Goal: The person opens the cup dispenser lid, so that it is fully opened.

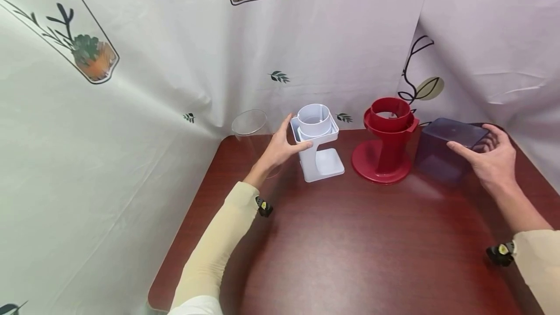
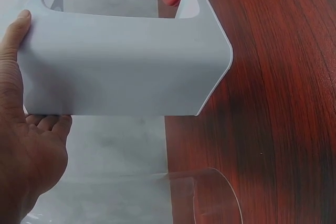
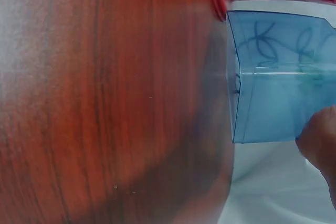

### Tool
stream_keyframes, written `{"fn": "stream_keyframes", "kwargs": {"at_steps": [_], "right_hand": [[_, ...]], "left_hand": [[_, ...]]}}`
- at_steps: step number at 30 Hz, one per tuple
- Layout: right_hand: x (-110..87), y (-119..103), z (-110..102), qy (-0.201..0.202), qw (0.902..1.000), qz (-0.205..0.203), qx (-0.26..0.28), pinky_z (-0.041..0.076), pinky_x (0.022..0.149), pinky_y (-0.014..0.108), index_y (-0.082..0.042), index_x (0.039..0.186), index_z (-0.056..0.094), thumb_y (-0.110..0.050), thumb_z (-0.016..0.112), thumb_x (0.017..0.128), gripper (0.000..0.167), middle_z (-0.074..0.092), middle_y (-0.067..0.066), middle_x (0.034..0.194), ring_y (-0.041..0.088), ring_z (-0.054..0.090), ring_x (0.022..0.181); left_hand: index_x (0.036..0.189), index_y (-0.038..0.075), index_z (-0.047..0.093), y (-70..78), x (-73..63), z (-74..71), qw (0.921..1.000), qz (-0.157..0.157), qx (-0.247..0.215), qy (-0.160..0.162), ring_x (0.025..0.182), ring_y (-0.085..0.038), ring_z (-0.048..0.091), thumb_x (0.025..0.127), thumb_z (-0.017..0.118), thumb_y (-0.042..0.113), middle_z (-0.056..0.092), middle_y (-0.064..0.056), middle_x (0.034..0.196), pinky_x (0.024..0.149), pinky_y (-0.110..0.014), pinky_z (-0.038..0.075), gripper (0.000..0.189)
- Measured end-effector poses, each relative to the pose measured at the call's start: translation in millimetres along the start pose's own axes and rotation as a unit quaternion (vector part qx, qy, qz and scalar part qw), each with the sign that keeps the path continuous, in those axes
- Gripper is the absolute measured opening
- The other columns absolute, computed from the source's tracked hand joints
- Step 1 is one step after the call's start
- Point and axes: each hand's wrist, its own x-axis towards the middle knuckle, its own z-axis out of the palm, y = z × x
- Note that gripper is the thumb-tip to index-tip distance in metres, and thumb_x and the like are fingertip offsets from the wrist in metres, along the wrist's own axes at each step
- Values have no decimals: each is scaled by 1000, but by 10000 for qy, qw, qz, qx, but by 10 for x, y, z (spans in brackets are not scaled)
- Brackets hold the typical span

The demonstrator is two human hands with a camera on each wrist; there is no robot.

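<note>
My left hand (image 1: pixel 280 148) holds the upper part of a white plastic stand (image 1: pixel 309 159), thumb on one side and fingers on the other. The stand has a square top with a round cup (image 1: pixel 314 119) set in it and a flat foot on the table. In the left wrist view, the smooth back of the white stand (image 2: pixel 121 66) faces the camera. On the right, my right hand (image 1: pixel 494 159) grips a translucent blue-grey box (image 1: pixel 444 152) near its top. The right wrist view shows the box (image 3: pixel 278 103) from the side; most fingers are hidden there.
Between the two held things stands a red stand (image 1: pixel 389 152) with a round base and a round cup on top. A clear cylinder (image 1: pixel 249 128) is left of the white stand, partly behind my left hand. A printed white curtain (image 1: pixel 332 38) hangs behind the brown table (image 1: pixel 350 247).
</note>
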Motion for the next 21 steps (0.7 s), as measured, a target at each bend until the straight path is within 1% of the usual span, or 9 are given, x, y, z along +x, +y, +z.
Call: {"fn": "stream_keyframes", "kwargs": {"at_steps": [3,6,9,13,16,17,19,21], "right_hand": [[-7,33,-2,-43,9998,-15,195,45,73,6,-9,138,46,13,84,71,80,59,-3,106,3,55,86],[-10,51,-4,-94,9993,-10,368,44,75,6,-9,138,46,14,83,71,80,58,-2,108,4,54,89],[-16,59,-15,-191,9981,28,588,43,79,7,-9,139,44,15,82,72,80,57,-1,112,5,53,98],[-23,69,-43,-339,9969,98,709,39,91,9,-13,139,43,16,80,74,80,53,-2,119,8,49,115],[-21,78,-75,-452,9975,163,512,33,101,10,-17,140,41,14,79,76,80,50,-3,127,8,44,127],[-20,80,-86,-493,9978,185,408,30,104,10,-18,141,40,13,78,78,81,49,0,132,7,42,131],[-15,84,-106,-573,9980,223,150,25,108,12,-19,145,38,10,78,80,82,44,3,140,6,36,137],[-11,86,-124,-645,9975,266,-122,22,110,13,-20,149,35,8,77,82,84,39,5,146,7,30,141]], "left_hand": [[160,17,20,-11,15,-1,10000,44,28,-36,143,-17,30,73,82,61,32,-4,158,115,-48,25,116],[160,16,19,-13,25,-8,10000,52,34,-73,143,-16,30,74,82,59,32,-3,158,115,-47,25,115],[161,18,19,-5,31,-22,9999,24,49,-108,142,-15,30,74,82,58,32,-2,158,115,-46,26,114],[161,21,19,5,37,-39,9999,-19,47,-160,142,-16,31,75,82,58,32,-1,158,115,-45,26,113],[161,20,19,7,41,-47,9997,-8,-75,-211,142,-19,33,76,82,56,35,-2,157,114,-45,28,112],[161,19,19,9,44,-49,9996,17,-143,-234,141,-20,35,76,83,54,36,-3,155,114,-44,29,112],[161,16,18,7,54,-52,9992,97,-271,-266,139,-21,38,78,83,50,39,-3,153,113,-43,31,110],[160,13,19,1,65,-51,9984,214,-423,-294,138,-22,40,80,84,45,42,-4,151,113,-45,33,108]]}}
